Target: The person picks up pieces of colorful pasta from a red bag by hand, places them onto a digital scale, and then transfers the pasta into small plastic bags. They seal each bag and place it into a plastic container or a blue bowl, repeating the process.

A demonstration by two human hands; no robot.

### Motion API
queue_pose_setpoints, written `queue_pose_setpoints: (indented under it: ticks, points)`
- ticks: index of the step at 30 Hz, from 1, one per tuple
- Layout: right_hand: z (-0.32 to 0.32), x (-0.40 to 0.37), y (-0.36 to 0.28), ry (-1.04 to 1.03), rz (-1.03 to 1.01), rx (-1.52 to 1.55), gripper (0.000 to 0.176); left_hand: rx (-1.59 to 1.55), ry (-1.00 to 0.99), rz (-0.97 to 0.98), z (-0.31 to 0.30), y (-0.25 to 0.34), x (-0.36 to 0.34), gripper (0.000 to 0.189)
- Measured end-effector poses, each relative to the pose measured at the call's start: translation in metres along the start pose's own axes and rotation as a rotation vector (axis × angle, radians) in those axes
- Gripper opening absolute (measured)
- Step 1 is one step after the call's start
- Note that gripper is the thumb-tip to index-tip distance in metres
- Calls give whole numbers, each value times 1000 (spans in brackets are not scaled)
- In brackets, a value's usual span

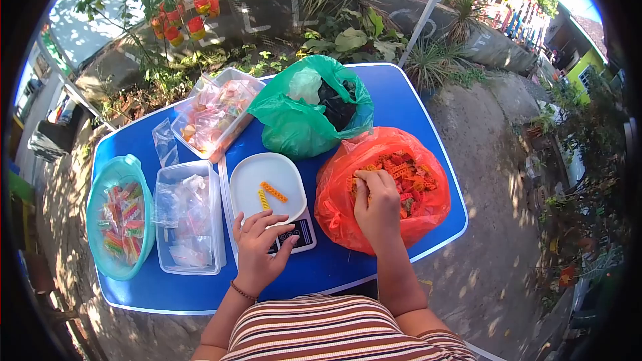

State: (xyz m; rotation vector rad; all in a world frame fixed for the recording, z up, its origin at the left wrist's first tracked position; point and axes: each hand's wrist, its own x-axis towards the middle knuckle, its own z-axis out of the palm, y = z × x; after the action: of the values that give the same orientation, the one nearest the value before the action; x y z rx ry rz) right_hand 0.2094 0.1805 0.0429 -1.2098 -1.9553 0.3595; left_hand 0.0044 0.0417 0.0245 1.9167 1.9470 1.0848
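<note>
My left hand (pixel 262 246) is open, its fingers spread over the front of a white kitchen scale (pixel 308 235). On the scale's white tray (pixel 244 177) lie an orange spiral snack piece (pixel 273 192) and a yellow spiral piece (pixel 263 200). My right hand (pixel 376 202) reaches over a red plastic bag (pixel 334 217) full of orange and red spiral pieces (pixel 403 172). Its fingers are pinched together at the left side of the pile; anything between the fingertips is hidden.
A green plastic bag (pixel 287 135) stands behind the scale. To the left are a clear tub of plastic packets (pixel 217 113), a tub with clear bags (pixel 190 210) and a teal basket (pixel 95 227) of filled packets. All stand on a blue table (pixel 267 287).
</note>
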Motion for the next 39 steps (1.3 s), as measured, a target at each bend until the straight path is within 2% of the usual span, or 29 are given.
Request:
queue_pose_setpoints:
  ticks: [5,8,9,11,13,14,15,18,20,23,29,32,38,39]
  points:
    - [-22,-11,57,-5,150,-192,19,-12,-74,175,17,14,24,30]
    - [-30,-13,71,-51,169,-188,20,-54,-162,321,33,27,38,43]
    - [-31,-14,67,-79,116,-159,23,-30,-202,365,42,28,39,52]
    - [-29,-16,54,-134,13,-103,29,4,-232,414,56,35,41,54]
    - [-32,-20,36,-259,-36,-235,37,73,-241,464,68,38,42,59]
    - [-34,-21,32,-323,-60,-299,41,85,-245,448,72,39,42,53]
    - [-32,-21,38,-340,1,-295,46,98,-250,431,75,39,41,48]
    - [-41,-16,50,-266,-8,-353,42,174,-233,413,81,32,42,35]
    - [-43,-12,59,-163,-13,-381,32,201,-209,412,82,30,42,31]
    - [-43,-7,78,-57,17,-405,22,193,-174,410,83,30,45,30]
    - [-44,2,77,-2,154,-540,19,175,-102,363,84,33,45,32]
    - [-43,3,68,-42,20,-393,17,160,-97,361,82,33,46,31]
    - [-37,-3,67,-153,80,-470,18,139,-84,355,80,32,42,29]
    - [-36,-3,66,-109,97,-422,17,133,-81,348,79,32,41,29]
